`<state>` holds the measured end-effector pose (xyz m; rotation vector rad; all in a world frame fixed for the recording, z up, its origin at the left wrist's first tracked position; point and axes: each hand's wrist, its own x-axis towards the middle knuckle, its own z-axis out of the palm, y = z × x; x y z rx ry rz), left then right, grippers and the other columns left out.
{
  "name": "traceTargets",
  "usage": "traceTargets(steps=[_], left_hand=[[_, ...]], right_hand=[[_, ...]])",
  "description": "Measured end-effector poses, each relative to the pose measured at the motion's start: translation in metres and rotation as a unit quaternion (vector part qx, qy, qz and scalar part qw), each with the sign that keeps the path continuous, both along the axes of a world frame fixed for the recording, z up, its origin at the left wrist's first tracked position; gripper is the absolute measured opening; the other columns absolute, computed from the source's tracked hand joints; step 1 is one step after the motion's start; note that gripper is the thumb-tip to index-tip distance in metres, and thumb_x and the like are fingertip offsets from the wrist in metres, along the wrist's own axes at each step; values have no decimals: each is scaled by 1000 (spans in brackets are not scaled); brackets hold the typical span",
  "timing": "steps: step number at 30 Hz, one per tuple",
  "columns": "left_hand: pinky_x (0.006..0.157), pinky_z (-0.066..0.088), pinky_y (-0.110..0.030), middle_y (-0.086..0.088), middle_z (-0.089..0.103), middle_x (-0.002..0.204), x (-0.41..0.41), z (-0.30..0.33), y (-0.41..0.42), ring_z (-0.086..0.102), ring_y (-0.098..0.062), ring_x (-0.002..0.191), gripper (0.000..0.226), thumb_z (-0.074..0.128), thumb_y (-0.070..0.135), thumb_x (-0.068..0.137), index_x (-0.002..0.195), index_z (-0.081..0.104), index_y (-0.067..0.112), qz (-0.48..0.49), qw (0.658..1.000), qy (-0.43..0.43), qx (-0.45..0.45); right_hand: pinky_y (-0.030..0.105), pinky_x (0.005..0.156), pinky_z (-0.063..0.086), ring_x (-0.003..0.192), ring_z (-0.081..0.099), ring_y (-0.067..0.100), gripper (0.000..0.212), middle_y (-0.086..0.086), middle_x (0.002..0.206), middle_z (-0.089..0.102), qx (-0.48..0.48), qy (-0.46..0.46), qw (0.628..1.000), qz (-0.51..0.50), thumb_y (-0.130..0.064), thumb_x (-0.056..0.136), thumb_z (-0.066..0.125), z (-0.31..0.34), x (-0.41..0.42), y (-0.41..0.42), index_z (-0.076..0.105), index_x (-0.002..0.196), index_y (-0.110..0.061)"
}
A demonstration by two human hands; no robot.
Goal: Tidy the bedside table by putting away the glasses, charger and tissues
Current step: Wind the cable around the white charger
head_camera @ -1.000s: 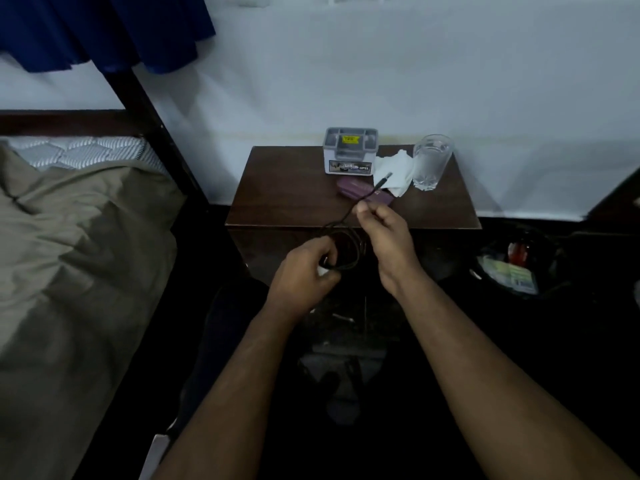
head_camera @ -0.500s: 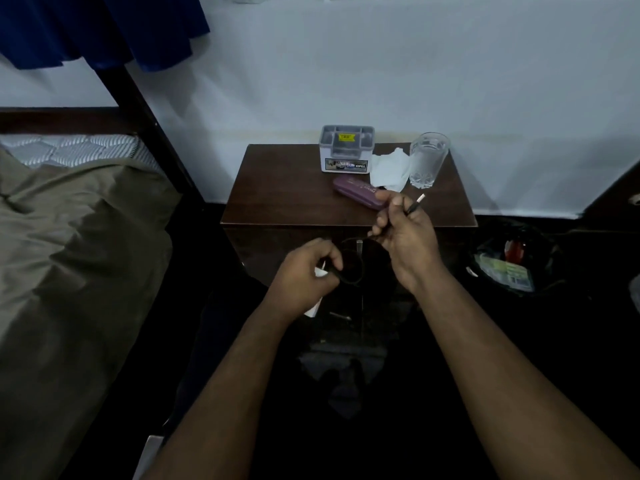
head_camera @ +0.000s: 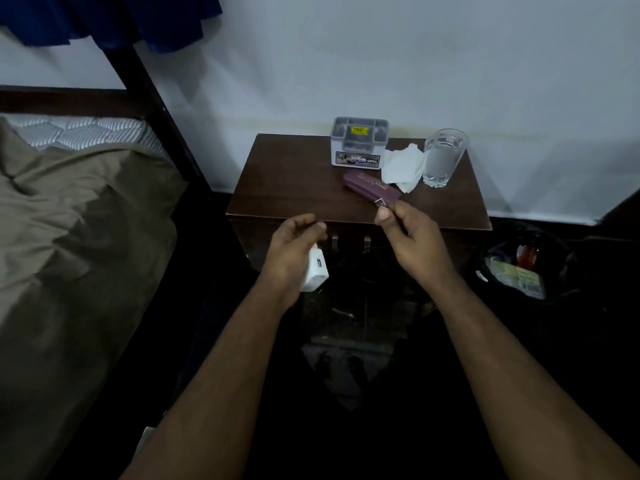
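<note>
Left hand (head_camera: 294,244) curls loosely around the white charger plug (head_camera: 316,270), a light, hard block best gripped by its flat sides. Right hand (head_camera: 407,233) pinches the cable's small connector (head_camera: 380,202) between thumb and fingers (the dark cord between them is lost against the shadow, likely limp and prone to tangle). Beyond, on the bedside table (head_camera: 294,188), lie the rigid purple glasses case (head_camera: 370,186) and soft, crushable tissues (head_camera: 403,166), beside a fragile water glass (head_camera: 444,157).
</note>
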<state>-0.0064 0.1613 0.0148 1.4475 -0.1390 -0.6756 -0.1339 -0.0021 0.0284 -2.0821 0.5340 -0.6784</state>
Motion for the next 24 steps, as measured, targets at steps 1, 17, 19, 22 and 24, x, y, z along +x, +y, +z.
traceTargets(steps=[1, 17, 19, 22, 24], left_hand=[[56, 54, -31, -3, 73, 85, 1, 0, 2, 66, -18, 67, 10, 75, 29, 90, 95, 70, 22, 17, 1000, 24, -4], [66, 50, -35, -15, 61, 76, -6, 2, -4, 59, -25, 62, 34, 61, 30, 101, 86, 64, 0, 29, 987, 156, 6], [80, 51, -42, -17, 63, 85, -8, 2, -2, 61, -26, 72, 29, 67, 24, 97, 105, 63, -3, 4, 989, 150, -18], [72, 58, -34, -17, 68, 91, -11, 6, 0, 66, -24, 75, 40, 69, 25, 95, 121, 61, -5, -15, 992, 123, -33], [65, 59, -31, -17, 69, 97, -14, 8, 1, 68, -22, 77, 44, 67, 26, 97, 127, 59, -5, -30, 993, 102, -47]], right_hand=[[25, 72, 47, 75, 65, 9, 24, 0, 79, 71, 10, 13, 1000, 9, -36, 103, 56, 0, -1, -1, 68, 88, -21], [36, 94, 51, 84, 70, 7, 13, -1, 79, 76, 86, 46, 979, 177, -22, 102, 59, -4, -7, 25, 70, 110, -21], [33, 93, 50, 83, 69, 6, 13, -3, 79, 75, 82, 41, 980, 178, -24, 103, 58, -4, -7, 26, 70, 109, -23], [31, 89, 50, 81, 66, 6, 16, -8, 76, 72, 74, 43, 983, 161, -26, 103, 57, -6, -6, 26, 72, 107, -25], [32, 88, 50, 80, 64, 5, 16, -11, 75, 70, 73, 52, 985, 148, -26, 103, 57, -6, -5, 27, 73, 104, -26]])
